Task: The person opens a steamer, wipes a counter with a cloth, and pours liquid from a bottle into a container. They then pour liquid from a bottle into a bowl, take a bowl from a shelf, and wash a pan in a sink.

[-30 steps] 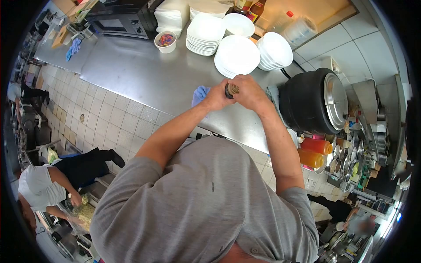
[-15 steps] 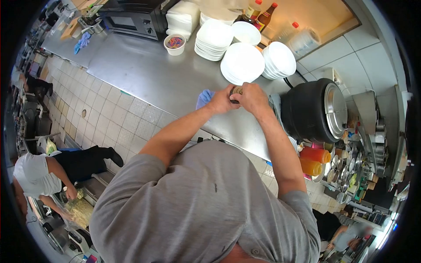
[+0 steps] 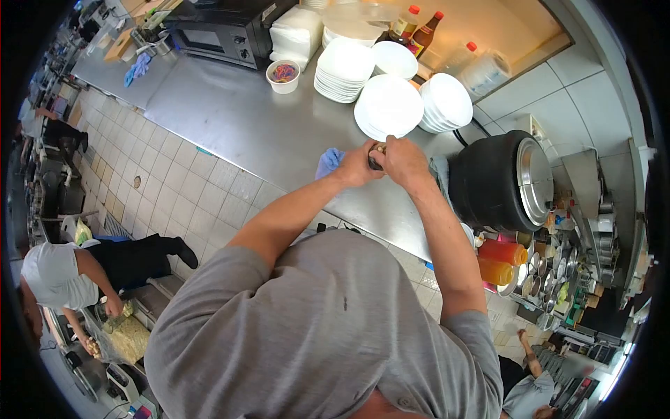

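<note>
Gripping a small dark item [image 3: 377, 156] with a tan top between them, the left hand [image 3: 361, 165] and right hand [image 3: 406, 164] meet over the near edge of a brushed stainless-steel counter [image 3: 230, 105]. Fingers of both curl closed around the item and cover most of it, so its exact kind cannot be told.

Taking the hands as the clock's centre, a crumpled blue cloth [image 3: 329, 163] lies just beside the left hand at 9 o'clock. A stack of round white plates [image 3: 389, 106] stands close by at 12, squared white plates [image 3: 343, 68] at 11, and stacked white bowls [image 3: 447, 101] at 1, with sauce bottles [image 3: 424, 35] behind. At 10 sit a white tub [image 3: 283, 77] of coloured bands and, farther out, a black microwave [image 3: 220, 38]. A black soup kettle [image 3: 492, 181] with a metal lid fills 3 o'clock; red and amber squeeze bottles [image 3: 501, 255] are at 4.

Pale square floor tiles [image 3: 178, 171] run below the counter toward 9. At 8, a co-worker [image 3: 70, 272] in a white top reaches over a tray of pale food [image 3: 129, 339]; another person [image 3: 530, 394] is at 5.
</note>
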The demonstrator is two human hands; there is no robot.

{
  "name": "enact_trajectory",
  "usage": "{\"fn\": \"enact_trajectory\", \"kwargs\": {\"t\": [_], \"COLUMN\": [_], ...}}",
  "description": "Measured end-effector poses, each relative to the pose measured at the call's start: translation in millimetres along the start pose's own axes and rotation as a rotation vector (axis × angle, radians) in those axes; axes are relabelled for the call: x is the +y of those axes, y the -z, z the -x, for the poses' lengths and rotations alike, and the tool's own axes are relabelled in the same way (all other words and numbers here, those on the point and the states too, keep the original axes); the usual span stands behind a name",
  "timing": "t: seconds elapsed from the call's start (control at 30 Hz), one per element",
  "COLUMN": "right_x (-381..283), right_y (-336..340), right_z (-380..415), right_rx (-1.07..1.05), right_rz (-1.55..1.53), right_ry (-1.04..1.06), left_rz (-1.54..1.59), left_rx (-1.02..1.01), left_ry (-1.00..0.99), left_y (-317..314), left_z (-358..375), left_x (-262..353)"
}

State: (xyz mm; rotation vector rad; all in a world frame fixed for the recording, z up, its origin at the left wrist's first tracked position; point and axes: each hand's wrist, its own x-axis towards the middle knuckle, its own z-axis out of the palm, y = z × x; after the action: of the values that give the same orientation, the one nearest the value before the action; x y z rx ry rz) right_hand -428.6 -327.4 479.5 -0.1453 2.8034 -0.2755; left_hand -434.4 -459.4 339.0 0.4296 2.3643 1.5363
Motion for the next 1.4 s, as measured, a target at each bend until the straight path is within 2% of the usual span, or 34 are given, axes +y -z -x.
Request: {"fn": "enact_trajectory", "kwargs": {"t": [0.1, 0.13, 0.2, 0.27, 0.3, 0.37, 0.47, 0.5, 0.57, 0.6, 0.67, 0.7, 0.77, 0.8, 0.87, 0.9, 0.97, 1.0, 1.07, 1.17, 1.2, 1.27, 1.3, 1.37, 1.4], "right_x": [11.1, 29.2, 39.5, 34.7, 29.8, 11.5, 2.4, 8.7, 27.5, 30.5, 25.9, 23.0, 14.2, 16.0, 20.0, 22.8, 26.4, 26.3, 17.4, 12.2, 18.9, 36.8, 39.5, 39.1, 36.6], "right_y": [-1.5, -17.0, -25.7, -21.5, -19.8, -7.4, 13.7, 7.6, -9.1, -13.2, -11.2, -11.8, -7.2, -7.2, -10.8, -12.1, -12.7, -13.6, -12.4, 1.8, -3.4, -18.5, -20.9, -19.2, -19.4], "right_z": [1.8, -1.4, -2.5, -6.0, -9.7, -7.7, 5.3, 5.5, 5.1, 1.0, -7.4, -8.4, -3.8, -0.1, 11.6, 8.7, -1.1, -7.1, -13.7, -5.3, -3.7, 3.6, 0.6, -6.1, -10.6], "right_rx": [-0.040, 0.164, 0.369, 0.147, 0.149, -0.055, -0.081, -0.081, 0.207, 0.205, 0.025, 0.027, -0.013, -0.008, 0.276, 0.276, 0.045, 0.045, -0.026, -0.073, -0.073, 0.302, 0.300, 0.111, 0.112], "right_rz": [0.039, 0.041, 0.041, -0.016, -0.017, -0.049, 0.040, 0.040, 0.030, 0.029, 0.025, 0.024, 0.013, 0.014, 0.071, 0.072, -0.006, -0.007, -0.078, 0.028, 0.030, -0.039, -0.039, -0.086, -0.087], "right_ry": [0.012, 0.286, 0.553, 0.397, 0.395, 0.003, -0.011, -0.009, 0.500, 0.497, 0.300, 0.298, 0.067, 0.063, 0.375, 0.375, 0.424, 0.423, 0.063, -0.021, -0.018, 0.486, 0.484, 0.393, 0.391], "left_rz": [0.058, 0.057, 0.080, 0.072, 0.065, 0.053, 0.074, 0.110, 0.115, 0.119, 0.085, 0.051, 0.050, 0.051, 0.037, 0.022, 0.055, 0.089, 0.051, 0.015, 0.018, 0.051, 0.081, 0.078, 0.073], "left_rx": [-0.002, -0.003, 0.031, 0.019, 0.016, 0.017, 0.022, 0.020, 0.029, 0.034, 0.037, 0.044, 0.025, 0.016, 0.032, 0.049, 0.049, 0.051, 0.040, -0.004, -0.034, 0.007, 0.043, 0.032, 0.027], "left_ry": [0.009, 0.008, -0.071, -0.049, -0.026, -0.043, -0.046, -0.025, -0.057, -0.091, -0.075, -0.060, -0.058, -0.057, -0.071, -0.080, -0.109, -0.138, -0.094, -0.040, -0.026, -0.066, -0.111, -0.091, -0.073], "left_y": [-4.6, -8.1, -15.8, -12.8, -10.8, -8.8, -9.2, -10.5, -15.3, -18.2, -15.8, -13.8, -13.0, -12.2, -14.2, -15.0, -18.6, -20.6, -14.6, -7.0, -5.5, -15.1, -20.8, -19.9, -18.2], "left_z": [-3.8, -6.5, -10.8, -8.9, -8.6, -4.9, -7.8, -8.3, -10.9, -11.7, -10.0, -9.6, -8.9, -11.2, -9.6, -8.7, -12.4, -13.9, -9.6, -7.1, -7.9, -11.8, -15.3, -15.0, -15.1], "left_x": [-10.4, -17.9, -31.0, -26.2, -23.5, -17.2, -17.7, -20.1, -29.4, -33.5, -29.1, -27.0, -26.6, -25.4, -25.4, -25.8, -34.0, -37.9, -26.2, -15.8, -15.5, -31.3, -40.0, -36.9, -35.6]}}
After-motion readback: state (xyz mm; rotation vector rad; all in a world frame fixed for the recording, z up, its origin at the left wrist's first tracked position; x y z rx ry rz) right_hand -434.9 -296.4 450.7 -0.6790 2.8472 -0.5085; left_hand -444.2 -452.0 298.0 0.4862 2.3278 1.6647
